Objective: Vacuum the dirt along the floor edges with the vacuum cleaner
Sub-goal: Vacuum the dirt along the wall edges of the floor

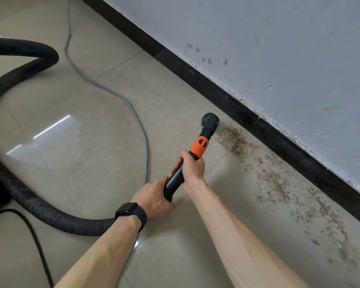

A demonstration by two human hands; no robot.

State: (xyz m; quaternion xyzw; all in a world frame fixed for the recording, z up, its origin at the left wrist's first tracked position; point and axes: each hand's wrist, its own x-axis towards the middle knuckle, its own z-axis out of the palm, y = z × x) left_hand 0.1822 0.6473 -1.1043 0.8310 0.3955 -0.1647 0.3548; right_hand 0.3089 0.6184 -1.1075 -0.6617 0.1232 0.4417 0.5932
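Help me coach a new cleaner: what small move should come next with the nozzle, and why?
Probably draw the nozzle back and slightly right, into the dirt along the baseboard. The nozzle sits at the band's far end, just left of the nearest specks, and the dirt stretches back toward the person. The left hand and right hand both hold the wand.

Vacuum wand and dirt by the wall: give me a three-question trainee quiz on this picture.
1. True or false: the left hand and the right hand both grip the wand.
2. Relative to the brush head, the dirt lies: A) nearer the person, along the baseboard; B) beyond it, farther from the person; C) out in mid-floor, left of it.
3. Fill in: the left wrist wears a black ___.
Key: 1 true; 2 A; 3 watch.
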